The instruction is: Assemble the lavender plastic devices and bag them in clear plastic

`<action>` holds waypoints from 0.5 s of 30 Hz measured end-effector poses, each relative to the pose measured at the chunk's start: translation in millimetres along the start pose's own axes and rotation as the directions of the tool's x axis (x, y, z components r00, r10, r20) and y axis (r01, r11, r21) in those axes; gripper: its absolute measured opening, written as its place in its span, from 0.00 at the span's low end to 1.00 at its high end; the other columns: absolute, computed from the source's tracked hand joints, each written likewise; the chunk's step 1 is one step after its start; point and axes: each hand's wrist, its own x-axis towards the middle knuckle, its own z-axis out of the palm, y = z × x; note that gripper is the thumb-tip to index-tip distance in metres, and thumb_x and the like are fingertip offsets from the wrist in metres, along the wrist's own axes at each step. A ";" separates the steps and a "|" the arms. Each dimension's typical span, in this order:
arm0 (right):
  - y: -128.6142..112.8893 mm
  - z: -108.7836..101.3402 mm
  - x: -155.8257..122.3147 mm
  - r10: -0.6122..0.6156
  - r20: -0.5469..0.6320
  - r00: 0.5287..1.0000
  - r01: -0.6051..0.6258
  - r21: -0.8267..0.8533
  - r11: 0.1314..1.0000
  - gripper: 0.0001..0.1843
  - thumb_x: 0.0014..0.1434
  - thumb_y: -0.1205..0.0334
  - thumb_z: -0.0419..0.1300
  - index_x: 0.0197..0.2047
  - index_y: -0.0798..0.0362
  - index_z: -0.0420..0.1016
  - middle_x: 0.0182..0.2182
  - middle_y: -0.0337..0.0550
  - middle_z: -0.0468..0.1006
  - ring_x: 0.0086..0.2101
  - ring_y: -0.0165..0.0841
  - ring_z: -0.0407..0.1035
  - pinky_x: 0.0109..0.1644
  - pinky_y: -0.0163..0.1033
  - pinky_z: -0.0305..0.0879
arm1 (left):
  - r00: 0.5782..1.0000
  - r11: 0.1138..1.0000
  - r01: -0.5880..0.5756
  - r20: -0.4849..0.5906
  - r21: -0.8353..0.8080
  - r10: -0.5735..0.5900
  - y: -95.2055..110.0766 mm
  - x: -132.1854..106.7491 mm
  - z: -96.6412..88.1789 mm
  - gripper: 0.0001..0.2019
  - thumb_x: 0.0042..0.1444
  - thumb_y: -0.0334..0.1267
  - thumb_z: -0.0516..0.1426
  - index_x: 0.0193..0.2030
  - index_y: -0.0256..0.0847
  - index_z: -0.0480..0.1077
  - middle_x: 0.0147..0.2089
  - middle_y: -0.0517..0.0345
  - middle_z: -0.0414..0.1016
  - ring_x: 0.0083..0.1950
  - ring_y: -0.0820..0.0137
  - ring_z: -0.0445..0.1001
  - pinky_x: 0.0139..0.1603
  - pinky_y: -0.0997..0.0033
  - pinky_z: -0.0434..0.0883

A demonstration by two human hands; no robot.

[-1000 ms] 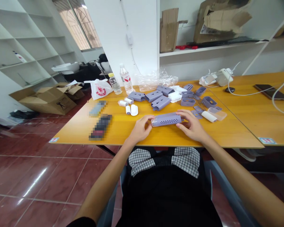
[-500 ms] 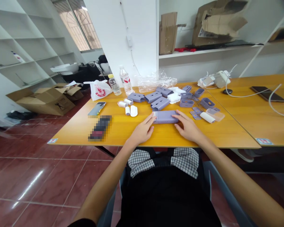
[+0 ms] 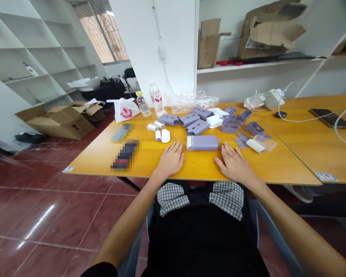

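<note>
The left hand (image 3: 170, 159) and the right hand (image 3: 235, 165) lie flat on the counter (image 3: 196, 165), with fingers spread, and they hold nothing. The purple case (image 3: 202, 142) sits between them, a bit ahead, and touches neither hand. Its end nearest the left hand looks white. It looks light and stiff, likely hard plastic, and its smooth sides may slip a little. The best place to take hold looks like the two long sides.

Ahead of the left hand are small white rolls (image 3: 158, 135) and a white cap (image 3: 165, 135). Ahead of the case lie more purple parts (image 3: 197, 127). Past the right hand are small purple clips (image 3: 240, 142), a white roll (image 3: 255, 146) and a tan pad (image 3: 267, 144). Left of the left hand are two blurred things (image 3: 125, 155) — too hard to make out.

The counter is smooth and yellow-orange, like shiny wood. Far ahead stand a water bottle (image 3: 156, 99) and a white bag (image 3: 123, 110). Off to the left, a cardboard box (image 3: 60, 122) sits on the shiny red floor (image 3: 46, 219), below white shelves (image 3: 31, 57).
</note>
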 end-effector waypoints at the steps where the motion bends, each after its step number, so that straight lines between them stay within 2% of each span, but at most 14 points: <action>1: -0.9 0.7 -0.6 0.003 0.015 1.000 -0.003 -0.014 1.000 0.40 0.75 0.45 0.47 0.79 0.66 0.60 0.76 0.71 0.63 0.76 0.59 0.56 0.80 0.71 0.50 | 1.000 1.000 0.002 0.016 0.010 -0.003 -0.1 0.1 0.8 0.27 0.75 0.42 0.47 0.75 0.31 0.66 0.81 0.33 0.61 0.83 0.47 0.59 0.83 0.38 0.56; 9: -3.5 2.2 2.5 0.047 0.022 0.999 -0.045 -0.091 0.995 0.40 0.76 0.45 0.44 0.78 0.66 0.62 0.75 0.69 0.65 0.76 0.57 0.57 0.80 0.70 0.50 | 0.998 0.998 -0.040 0.057 0.057 0.037 -2.8 1.0 2.5 0.29 0.77 0.44 0.44 0.78 0.33 0.62 0.81 0.35 0.61 0.84 0.49 0.57 0.83 0.35 0.54; 15: -13.3 -12.4 5.0 0.121 0.198 0.973 -0.081 -0.201 0.976 0.43 0.77 0.48 0.38 0.79 0.75 0.55 0.80 0.68 0.55 0.79 0.53 0.48 0.83 0.62 0.42 | 0.981 0.987 0.017 0.187 0.162 -0.047 10.9 2.4 -11.6 0.31 0.78 0.43 0.40 0.80 0.29 0.58 0.84 0.39 0.53 0.86 0.53 0.51 0.86 0.41 0.50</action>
